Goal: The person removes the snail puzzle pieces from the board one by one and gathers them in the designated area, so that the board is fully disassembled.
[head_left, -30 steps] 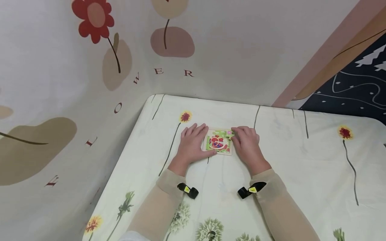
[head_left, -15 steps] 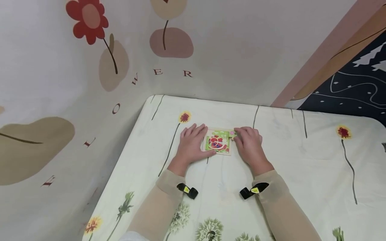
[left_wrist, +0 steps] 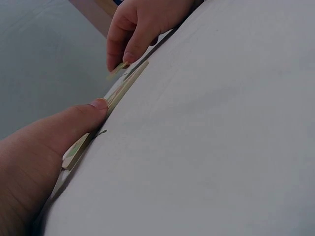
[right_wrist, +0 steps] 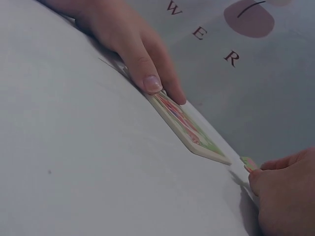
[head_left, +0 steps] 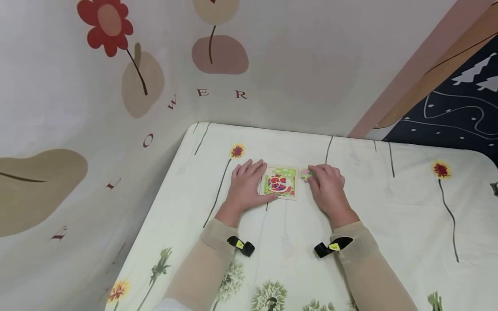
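Observation:
A small square jigsaw puzzle with a pale frame and a red, purple and green picture lies flat on the table. My left hand rests along its left side, fingers extended, with the thumb on the near edge. Just off the right side of the frame, my right hand pinches a green puzzle piece with a pink spot between thumb and fingers. From the right wrist, the piece shows raised beyond the frame's corner, with a shadow beneath it.
A white cloth with printed flowers covers the table. Behind and to the left, a pale wall hanging with flower shapes and red letters meets the table's edge. Each wrist wears a small black camera.
My right hand has moved right with the puzzle piece, from over the puzzle's upper right corner to just beside the frame. My left hand has stayed in place on the puzzle.

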Demonstrator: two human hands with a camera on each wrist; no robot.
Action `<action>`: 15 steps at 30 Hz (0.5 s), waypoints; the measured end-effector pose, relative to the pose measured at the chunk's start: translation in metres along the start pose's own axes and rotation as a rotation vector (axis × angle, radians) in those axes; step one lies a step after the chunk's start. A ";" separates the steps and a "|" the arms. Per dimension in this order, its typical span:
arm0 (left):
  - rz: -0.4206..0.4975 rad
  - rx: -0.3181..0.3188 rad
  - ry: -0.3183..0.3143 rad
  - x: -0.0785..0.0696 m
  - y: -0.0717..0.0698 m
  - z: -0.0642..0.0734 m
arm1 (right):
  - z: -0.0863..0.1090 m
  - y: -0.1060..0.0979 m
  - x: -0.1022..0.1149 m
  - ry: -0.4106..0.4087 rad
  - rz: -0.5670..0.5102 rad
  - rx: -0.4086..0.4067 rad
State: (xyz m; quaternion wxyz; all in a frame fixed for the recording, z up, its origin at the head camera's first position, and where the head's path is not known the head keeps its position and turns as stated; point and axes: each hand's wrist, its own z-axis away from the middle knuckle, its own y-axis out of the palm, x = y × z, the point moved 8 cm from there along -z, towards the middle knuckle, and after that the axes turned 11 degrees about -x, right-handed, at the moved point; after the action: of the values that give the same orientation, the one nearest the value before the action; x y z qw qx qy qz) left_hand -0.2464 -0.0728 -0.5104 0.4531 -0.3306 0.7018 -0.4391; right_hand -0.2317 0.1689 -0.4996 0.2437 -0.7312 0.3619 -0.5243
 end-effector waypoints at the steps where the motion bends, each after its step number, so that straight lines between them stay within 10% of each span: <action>1: 0.000 0.000 0.001 0.000 0.000 0.000 | 0.000 -0.001 -0.001 0.001 0.000 -0.001; 15: 0.005 0.005 -0.002 -0.001 -0.002 -0.001 | 0.003 -0.009 -0.008 0.007 0.020 -0.006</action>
State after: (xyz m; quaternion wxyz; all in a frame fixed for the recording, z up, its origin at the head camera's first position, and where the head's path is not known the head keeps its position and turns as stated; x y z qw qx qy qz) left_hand -0.2472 -0.0725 -0.5081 0.4558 -0.3283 0.7011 -0.4392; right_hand -0.2280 0.1812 -0.4985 0.2454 -0.7266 0.3715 -0.5232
